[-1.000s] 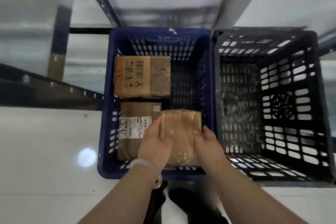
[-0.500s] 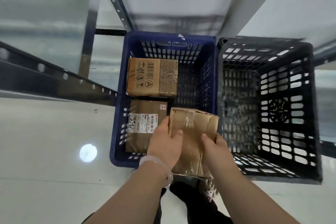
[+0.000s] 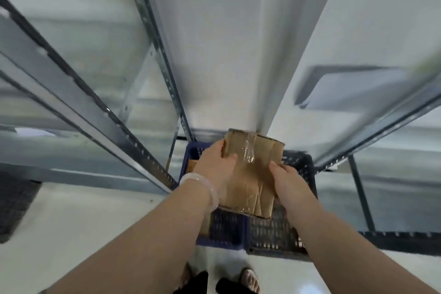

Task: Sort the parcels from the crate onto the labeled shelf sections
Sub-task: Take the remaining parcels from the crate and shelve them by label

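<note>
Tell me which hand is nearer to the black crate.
Right. The right hand grips the parcel above the black crate; the left hand grips it above the blue crate.

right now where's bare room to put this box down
The floor left of the blue crate, between the shelf rail and dark mat, is bare. It is crowded above that and the black crate, where the left hand and right hand grip the box. Shelves look blurred.
</note>
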Demonstrator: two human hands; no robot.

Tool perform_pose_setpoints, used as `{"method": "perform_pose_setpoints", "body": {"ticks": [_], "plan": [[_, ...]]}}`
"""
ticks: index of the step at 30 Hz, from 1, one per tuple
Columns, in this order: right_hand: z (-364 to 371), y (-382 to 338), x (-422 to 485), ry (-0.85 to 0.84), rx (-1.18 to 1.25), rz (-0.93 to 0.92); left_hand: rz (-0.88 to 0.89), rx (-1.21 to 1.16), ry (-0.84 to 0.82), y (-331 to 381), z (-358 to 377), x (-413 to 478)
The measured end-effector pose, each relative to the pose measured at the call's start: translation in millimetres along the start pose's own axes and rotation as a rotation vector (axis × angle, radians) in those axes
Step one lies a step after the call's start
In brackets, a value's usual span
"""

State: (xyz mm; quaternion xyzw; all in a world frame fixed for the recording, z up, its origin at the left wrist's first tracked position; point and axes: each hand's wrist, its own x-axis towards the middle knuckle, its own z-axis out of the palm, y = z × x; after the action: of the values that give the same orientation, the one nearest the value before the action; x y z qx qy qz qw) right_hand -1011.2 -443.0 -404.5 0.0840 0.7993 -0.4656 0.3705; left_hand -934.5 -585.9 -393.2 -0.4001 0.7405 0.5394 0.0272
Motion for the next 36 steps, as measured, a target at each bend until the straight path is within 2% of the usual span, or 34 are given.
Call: {"method": "perform_pose_setpoints", "body": {"ticks": [3,7,9,13,16,19,21,24,26,29,31,34,36], "plan": [[-30.8,-48.1,-35.1,-0.001,0.067,-0.083,0.136,-0.021,0.092,60.0,-18.0,-32.8],[-74.7,-101.8,-81.8,-0.129,0.417,-0.077,0.319,-0.057,0.229,110.8,-32.9,-76.9],[-92.5,-116.4,-99.7,-0.167,0.434,-0.124,0.399,-0.086,0.253,122.4,-32.9,-97.6],[-104.3,-122.6,-121.8,-0.066,0.394,-0.376,0.464,-0.242,0.320,139.2,-36.2,-122.2],[-100.0,-117.1,-144.0,-0.010,0.361,-0.582,0.385,-0.373,0.199,156.7,-50.5,-126.3],[-88.6,-110.6,-165.6,0.071,0.223,-0.804,0.371,-0.433,0.112,161.4,-63.9,-127.5],[-83.8,-110.0,-181.0,0.074,0.225,-0.863,0.345,-0.567,0.070,152.9,-73.3,-125.7],[-93.4,-116.0,-188.6,0.157,0.297,-0.775,0.254,-0.794,-0.024,134.7,-91.6,-126.1],[-96.8,-115.5,-188.1,0.199,0.300,-0.597,0.188,-0.895,-0.105,123.7,-104.8,-127.1],[-81.8,-107.6,-192.0,-0.014,0.444,-0.341,0.149,-0.947,-0.240,110.6,-123.0,-130.9],[-66.5,-101.3,-199.6,-0.045,0.527,-0.352,0.148,-0.913,-0.230,103.1,-133.6,-131.8],[-51.6,-92.2,-209.7,0.084,0.535,-0.431,0.236,-0.656,-0.153,96.2,-149.3,-137.3],[-46.5,-87.3,-224.5,0.183,0.466,-0.488,0.296,-0.518,-0.222,93.2,-157.1,-143.1]]}}
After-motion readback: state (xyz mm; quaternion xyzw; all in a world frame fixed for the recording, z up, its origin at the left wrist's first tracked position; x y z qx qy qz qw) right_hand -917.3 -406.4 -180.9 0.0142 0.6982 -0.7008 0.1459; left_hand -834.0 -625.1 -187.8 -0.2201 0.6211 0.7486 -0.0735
